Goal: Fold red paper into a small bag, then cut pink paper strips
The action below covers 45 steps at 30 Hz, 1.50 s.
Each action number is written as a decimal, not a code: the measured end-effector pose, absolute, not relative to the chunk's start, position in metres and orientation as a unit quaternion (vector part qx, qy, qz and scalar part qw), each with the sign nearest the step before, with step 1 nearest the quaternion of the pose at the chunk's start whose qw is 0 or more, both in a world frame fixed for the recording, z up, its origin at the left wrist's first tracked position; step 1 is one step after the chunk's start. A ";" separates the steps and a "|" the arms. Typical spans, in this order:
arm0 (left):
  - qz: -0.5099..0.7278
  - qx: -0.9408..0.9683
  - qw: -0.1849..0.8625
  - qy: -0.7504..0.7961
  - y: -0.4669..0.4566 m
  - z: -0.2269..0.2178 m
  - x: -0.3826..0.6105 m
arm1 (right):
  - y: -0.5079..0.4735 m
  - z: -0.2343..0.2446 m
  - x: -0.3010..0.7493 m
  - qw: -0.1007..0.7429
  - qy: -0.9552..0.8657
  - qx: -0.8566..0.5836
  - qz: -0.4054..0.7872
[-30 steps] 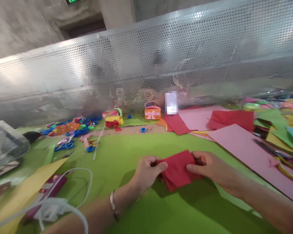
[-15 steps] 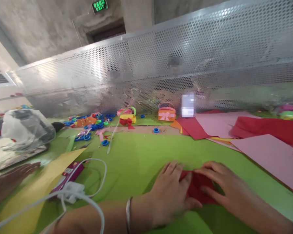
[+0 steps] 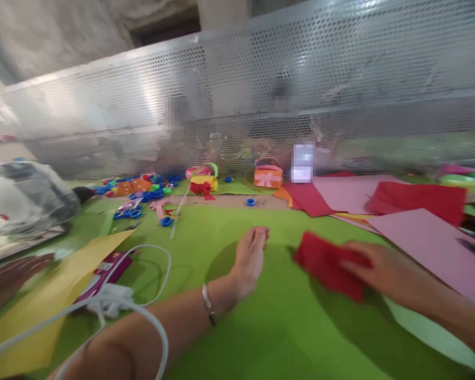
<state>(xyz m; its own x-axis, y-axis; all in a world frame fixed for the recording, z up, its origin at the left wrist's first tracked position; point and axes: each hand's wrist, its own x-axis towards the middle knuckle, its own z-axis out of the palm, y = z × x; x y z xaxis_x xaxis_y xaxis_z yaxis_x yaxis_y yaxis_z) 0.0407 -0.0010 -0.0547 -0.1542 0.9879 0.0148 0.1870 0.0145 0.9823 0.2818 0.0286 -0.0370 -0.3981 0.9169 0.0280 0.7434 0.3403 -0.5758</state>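
My right hand point(image 3: 370, 264) grips a folded piece of red paper point(image 3: 324, 261) by its right side. The paper is blurred by motion and casts a shadow on the green tabletop point(image 3: 229, 327). Left of it, over the middle of the table, my left hand point(image 3: 251, 256) has its fingers curled together, with nothing showing in them. A silver bracelet point(image 3: 207, 298) circles that wrist.
Yellow paper point(image 3: 59, 285), a purple box point(image 3: 106, 272) and a white cable point(image 3: 158, 316) lie at left, beside another person's hand point(image 3: 27, 266). Scissors point(image 3: 129, 212) and small paper baskets point(image 3: 268, 176) are farther back. Pink sheets point(image 3: 431, 243) lie at right.
The red paper has left the table front between both hands and moved up and right in my right hand. My left hand has let go of it, drawn away left and curled its fingers.
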 end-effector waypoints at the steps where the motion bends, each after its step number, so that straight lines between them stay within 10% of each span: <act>1: 0.492 0.491 0.419 0.585 0.001 -0.056 0.040 | 0.021 -0.033 0.279 0.126 -0.814 -0.481 0.300; 4: 0.493 0.476 0.440 0.580 0.004 -0.056 0.038 | 0.001 -0.022 0.271 -0.040 -0.796 -0.297 0.526; 7: 0.496 0.465 0.450 0.580 0.003 -0.052 0.037 | 0.003 -0.021 0.269 0.029 -0.714 -0.267 0.647; 14: 0.473 0.440 0.459 0.610 0.002 -0.039 0.037 | 0.056 -0.038 0.288 0.305 -0.657 -0.483 0.492; 22: 0.472 0.448 0.456 0.608 0.004 -0.045 0.036 | 0.004 -0.020 0.275 -0.004 -0.741 -0.219 0.634; 29: 0.452 0.477 0.441 0.612 0.004 -0.040 0.037 | 0.038 -0.032 0.281 0.196 -0.702 -0.381 0.569; 37: 0.338 0.563 0.495 0.568 -0.010 -0.037 0.045 | 0.029 -0.041 0.261 0.234 -0.744 -0.444 0.442; 45: 0.162 0.858 0.043 0.486 -0.015 -0.057 0.038 | 0.024 -0.054 0.251 0.212 -0.820 -0.488 0.214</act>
